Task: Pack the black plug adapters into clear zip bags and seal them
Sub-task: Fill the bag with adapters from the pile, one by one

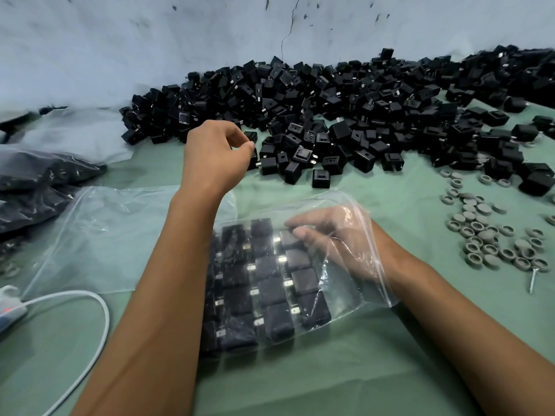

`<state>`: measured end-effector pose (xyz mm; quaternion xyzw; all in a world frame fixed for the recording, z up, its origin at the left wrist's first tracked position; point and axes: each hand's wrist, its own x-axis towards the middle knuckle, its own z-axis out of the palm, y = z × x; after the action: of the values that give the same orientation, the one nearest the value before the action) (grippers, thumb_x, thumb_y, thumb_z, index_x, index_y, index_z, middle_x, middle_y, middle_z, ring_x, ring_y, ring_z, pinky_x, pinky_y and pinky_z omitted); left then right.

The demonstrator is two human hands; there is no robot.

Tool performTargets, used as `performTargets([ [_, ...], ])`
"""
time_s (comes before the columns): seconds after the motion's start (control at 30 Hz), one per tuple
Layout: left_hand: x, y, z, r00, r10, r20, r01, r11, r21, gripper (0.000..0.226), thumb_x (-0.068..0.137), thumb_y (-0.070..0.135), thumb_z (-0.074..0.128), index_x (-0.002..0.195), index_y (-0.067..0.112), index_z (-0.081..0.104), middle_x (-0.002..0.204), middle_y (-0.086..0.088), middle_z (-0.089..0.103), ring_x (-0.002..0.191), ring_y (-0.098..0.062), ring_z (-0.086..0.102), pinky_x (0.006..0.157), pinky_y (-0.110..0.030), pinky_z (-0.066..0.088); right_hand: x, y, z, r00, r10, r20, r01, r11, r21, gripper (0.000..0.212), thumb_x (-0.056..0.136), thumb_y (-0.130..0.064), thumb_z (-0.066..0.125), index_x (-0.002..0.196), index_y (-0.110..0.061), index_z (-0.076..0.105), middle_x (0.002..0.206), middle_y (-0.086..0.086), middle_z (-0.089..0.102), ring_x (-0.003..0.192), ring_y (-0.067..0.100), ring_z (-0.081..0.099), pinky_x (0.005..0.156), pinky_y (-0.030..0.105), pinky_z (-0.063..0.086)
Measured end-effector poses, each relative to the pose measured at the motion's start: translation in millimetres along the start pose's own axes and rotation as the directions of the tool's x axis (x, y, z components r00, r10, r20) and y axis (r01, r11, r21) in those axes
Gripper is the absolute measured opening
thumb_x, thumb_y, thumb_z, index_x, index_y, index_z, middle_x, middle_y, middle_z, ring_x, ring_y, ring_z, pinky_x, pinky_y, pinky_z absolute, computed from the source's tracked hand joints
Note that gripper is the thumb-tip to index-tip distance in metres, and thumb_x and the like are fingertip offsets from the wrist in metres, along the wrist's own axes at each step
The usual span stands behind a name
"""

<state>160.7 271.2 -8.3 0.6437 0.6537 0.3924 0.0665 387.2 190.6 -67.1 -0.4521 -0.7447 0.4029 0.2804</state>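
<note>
Inside the clear zip bag, an adapter is pinched by the right hand. Beyond the bag, at the adapter pile, the left hand is curled, nothing visibly held.

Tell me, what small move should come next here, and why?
Probably the left hand closes its fingers on a loose adapter at the pile's edge. It hovers there pinched but empty, while the right hand inside the clear bag steadies the unfinished rows.

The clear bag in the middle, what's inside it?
Inside the clear zip bag are black plug adapters laid in neat rows, and the right hand reaching in, touching one. The left arm covers the bag's left side, so those adapters are hidden.
</note>
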Motion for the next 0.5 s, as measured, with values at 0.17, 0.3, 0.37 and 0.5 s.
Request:
performTargets([
  [0.17, 0.3, -2.9, 3.0, 1.0, -0.004, 0.009, 0.004, 1.0, 0.001, 0.013, 0.092, 0.031, 0.07, 0.082, 0.023, 0.074, 0.077, 0.011, 0.067, 0.077, -0.011, 0.064, 0.075, -0.027, 0.052, 1.5, -0.6, -0.6, 1.0, -0.025, -0.012, 0.024, 0.998, -0.061, 0.026, 0.105, -0.029, 0.056, 0.124, -0.021, 0.071, 0.117, -0.01, 0.07, 0.11, 0.001, 0.066, 0.103, 0.036, 0.054],
  [0.3, 1.6, -7.3, 1.4, 1.0, -0.017, -0.001, 0.017, 1.0, -0.016, 0.019, 0.094, 0.036, 0.067, 0.078, 0.026, 0.07, 0.073, 0.014, 0.065, 0.071, -0.001, 0.059, 0.063, -0.022, 0.043, 7.7, 9.2, -5.2, 0.999, -0.033, -0.039, 0.03, 0.996, -0.08, 0.022, 0.101, -0.029, 0.062, 0.12, -0.023, 0.072, 0.098, -0.016, 0.069, 0.084, -0.019, 0.063, 0.086, 0.015, 0.053],
  [0.37, 2.0, -10.7, -1.4, 0.999, -0.034, -0.004, 0.034, 0.999, -0.008, 0.019, 0.094, 0.037, 0.067, 0.079, 0.026, 0.07, 0.074, 0.014, 0.066, 0.07, -0.001, 0.059, 0.063, -0.021, 0.041, 10.1, 14.7, -6.7, 0.996, -0.025, -0.088, 0.023, 0.999, -0.025, 0.017, 0.098, -0.023, 0.068, 0.109, -0.015, 0.077, 0.096, -0.009, 0.073, 0.084, -0.007, 0.069, 0.085, 0.022, 0.059],
  [0.5, 3.5, -10.3, -5.4, 0.998, -0.063, -0.004, 0.064, 0.998, 0.011, 0.019, 0.095, 0.037, 0.066, 0.083, 0.024, 0.073, 0.078, 0.011, 0.068, 0.076, -0.006, 0.062, 0.072, -0.026, 0.046, 11.8, 19.5, -7.6, 0.993, -0.088, -0.079, 0.089, 0.996, 0.005, 0.01, 0.095, -0.017, 0.071, 0.096, -0.013, 0.08, 0.086, -0.005, 0.077, 0.082, 0.006, 0.074, 0.078, 0.019, 0.059],
])
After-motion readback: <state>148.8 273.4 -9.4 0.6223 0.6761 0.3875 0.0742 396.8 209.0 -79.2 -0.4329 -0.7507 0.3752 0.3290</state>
